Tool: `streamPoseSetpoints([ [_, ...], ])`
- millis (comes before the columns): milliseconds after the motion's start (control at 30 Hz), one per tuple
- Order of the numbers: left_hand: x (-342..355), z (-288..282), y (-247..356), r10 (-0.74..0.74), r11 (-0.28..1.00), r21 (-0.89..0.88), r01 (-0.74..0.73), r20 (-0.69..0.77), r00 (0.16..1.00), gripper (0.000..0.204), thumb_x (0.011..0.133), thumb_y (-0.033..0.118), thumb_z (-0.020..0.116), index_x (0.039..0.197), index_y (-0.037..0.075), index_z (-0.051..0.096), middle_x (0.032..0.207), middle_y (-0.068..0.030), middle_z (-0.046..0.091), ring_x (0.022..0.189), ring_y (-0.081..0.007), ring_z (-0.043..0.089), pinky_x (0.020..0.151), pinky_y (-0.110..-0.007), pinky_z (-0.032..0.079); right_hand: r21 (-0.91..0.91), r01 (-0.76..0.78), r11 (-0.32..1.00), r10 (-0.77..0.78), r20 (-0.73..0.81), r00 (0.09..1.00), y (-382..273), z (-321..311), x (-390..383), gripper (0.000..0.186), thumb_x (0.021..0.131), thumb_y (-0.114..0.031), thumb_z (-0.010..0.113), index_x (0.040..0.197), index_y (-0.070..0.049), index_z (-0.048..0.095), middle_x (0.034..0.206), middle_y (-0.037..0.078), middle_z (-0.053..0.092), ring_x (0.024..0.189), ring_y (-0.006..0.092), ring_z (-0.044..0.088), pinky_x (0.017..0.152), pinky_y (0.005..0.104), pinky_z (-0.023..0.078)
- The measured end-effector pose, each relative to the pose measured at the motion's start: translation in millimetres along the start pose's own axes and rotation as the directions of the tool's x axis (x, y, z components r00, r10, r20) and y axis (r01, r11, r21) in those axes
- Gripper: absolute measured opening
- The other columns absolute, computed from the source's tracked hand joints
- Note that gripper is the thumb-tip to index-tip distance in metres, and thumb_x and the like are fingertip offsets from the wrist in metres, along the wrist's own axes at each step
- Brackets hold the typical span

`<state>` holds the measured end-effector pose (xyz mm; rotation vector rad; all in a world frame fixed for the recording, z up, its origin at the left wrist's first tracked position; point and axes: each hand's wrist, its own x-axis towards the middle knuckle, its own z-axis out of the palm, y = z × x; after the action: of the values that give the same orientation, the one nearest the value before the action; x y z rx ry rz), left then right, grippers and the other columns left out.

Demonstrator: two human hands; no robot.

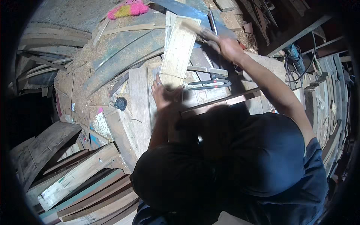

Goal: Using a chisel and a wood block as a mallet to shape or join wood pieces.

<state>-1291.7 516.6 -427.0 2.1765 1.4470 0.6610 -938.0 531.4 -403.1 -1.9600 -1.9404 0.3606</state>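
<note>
My left hand (165,98) grips the lower end of a pale wooden board (177,52), its fingers around the edge, partly in shadow. My right hand (230,48) is closed on a blurred stick-like tool (204,33) that reaches over the board's upper end; what kind it is I cannot make out. Right of the board lie a narrow flat tool (208,70) and a dark elongated tool with red marks (204,86). A broad metal blade (167,7) lies beyond the board's top.
A black tape measure (120,103) and pink-yellow yarn (127,10) lie among sawdust and offcuts on the left. Stacked planks (78,176) fill the lower left; more timber (320,112) lines the right, with a blue corded machine (296,60). My dark-clad knees fill the lower middle.
</note>
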Motion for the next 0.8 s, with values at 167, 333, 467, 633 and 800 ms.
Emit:
streamPoseSetpoints([
  [167, 5.9, 14.2, -15.8, -0.192, 0.981, 0.051, 0.189, 0.074, 0.979, 0.123, 0.062, 0.050, 0.098, 0.155, -0.006, 0.038, 0.133, -0.0276, 0.058, 0.126, -0.0455, 0.055, 0.108, -0.053, 0.045, -0.077, 0.173, 0.982, -0.158, 0.175, 0.972, -8.4, 64.5, -40.9, 0.053, 0.109, -0.045, 0.053, 0.160, -0.047, 0.039, 0.121, 0.024, 0.068, 0.082, 0.0414, 0.073, 0.071, 0.0530, 0.060],
  [333, 6.6, 7.8, -6.5, -0.099, 0.995, -0.018, 0.101, 0.082, 0.992, 0.123, 0.066, 0.051, 0.096, 0.157, -0.005, 0.035, 0.134, -0.0270, 0.058, 0.124, -0.0448, 0.056, 0.108, -0.053, 0.046, -0.132, 0.244, 0.961, -0.224, 0.151, 0.963, 5.1, 22.8, -21.1, 0.055, 0.110, -0.045, 0.049, 0.162, -0.048, 0.034, 0.122, 0.022, 0.069, 0.082, 0.0402, 0.074, 0.068, 0.0520, 0.060],
  [467, 5.0, 16.3, -27.8, -0.122, 0.983, 0.138, 0.120, 0.008, 0.993, 0.128, 0.057, 0.050, 0.101, 0.156, -0.001, 0.037, 0.125, -0.0264, 0.062, 0.119, -0.0462, 0.061, 0.102, -0.052, 0.052, -0.029, -0.077, 0.997, 0.078, 0.033, 0.996, -26.5, 16.0, -12.4, 0.059, 0.109, -0.039, 0.052, 0.165, -0.039, 0.033, 0.111, 0.029, 0.070, 0.090, 0.0471, 0.072, 0.079, 0.0554, 0.059],
  [633, 2.8, 12.5, -8.7, -0.121, 0.991, -0.049, 0.127, 0.099, 0.988, 0.114, 0.065, 0.042, 0.096, 0.154, -0.005, 0.042, 0.129, -0.0242, 0.059, 0.118, -0.0433, 0.058, 0.104, -0.050, 0.048, -0.092, 0.503, 0.859, -0.475, 0.220, 0.852, -21.0, 38.5, -55.2, 0.049, 0.107, -0.045, 0.052, 0.156, -0.042, 0.046, 0.100, 0.023, 0.073, 0.086, 0.0390, 0.075, 0.074, 0.0513, 0.060],
  [800, 4.4, 0.8, 14.8, -0.141, 0.989, -0.038, 0.145, 0.094, 0.985, 0.115, 0.066, 0.044, 0.096, 0.153, -0.007, 0.041, 0.129, -0.0262, 0.059, 0.118, -0.0457, 0.057, 0.104, -0.052, 0.047, -0.071, -0.167, 0.983, 0.170, 0.038, 0.985, 6.4, -3.1, -10.4, 0.051, 0.108, -0.054, 0.049, 0.155, -0.036, 0.050, 0.098, 0.025, 0.073, 0.087, 0.0441, 0.072, 0.076, 0.0555, 0.058],
])
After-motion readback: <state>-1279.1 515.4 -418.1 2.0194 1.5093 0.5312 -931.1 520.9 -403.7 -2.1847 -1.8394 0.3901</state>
